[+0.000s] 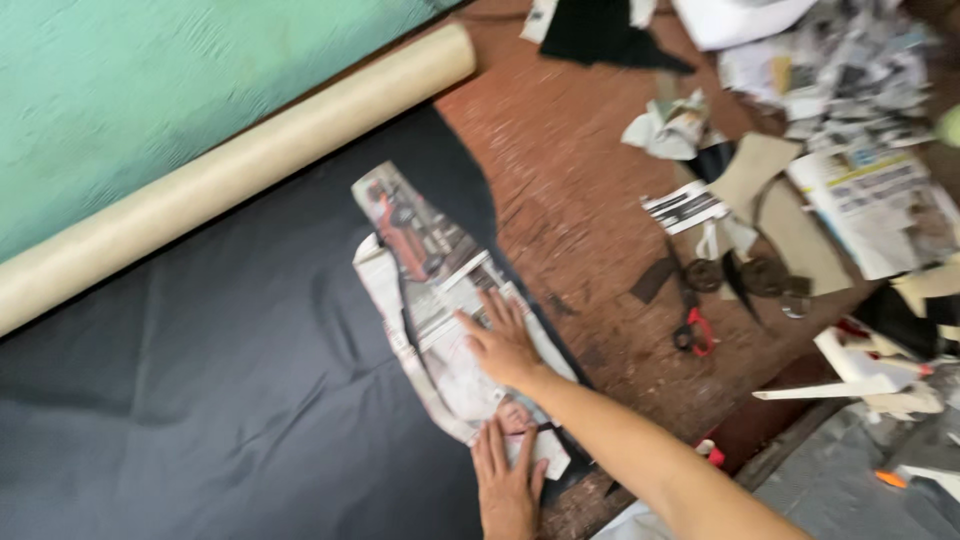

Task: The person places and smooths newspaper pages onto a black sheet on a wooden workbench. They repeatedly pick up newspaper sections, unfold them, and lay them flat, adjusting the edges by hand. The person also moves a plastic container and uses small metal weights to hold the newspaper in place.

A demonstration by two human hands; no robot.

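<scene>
Left hand (pixel 508 478) and right hand (pixel 503 343), fingers flat and spread, gripping nothing, pin newspaper-cut pattern piece (pixel 440 300) on black fabric sheet (pixel 230 370), lower centre; press evenly to prevent slipping.

Cardboard roll (pixel 230 170), scissors (pixel 692 325), newspaper scraps (pixel 850 70)

Two hands (pixel 500 345), one newspaper pattern (pixel 440 300), one black cloth (pixel 220 400), one cardboard roll (pixel 230 170), one scissors (pixel 692 325)
</scene>
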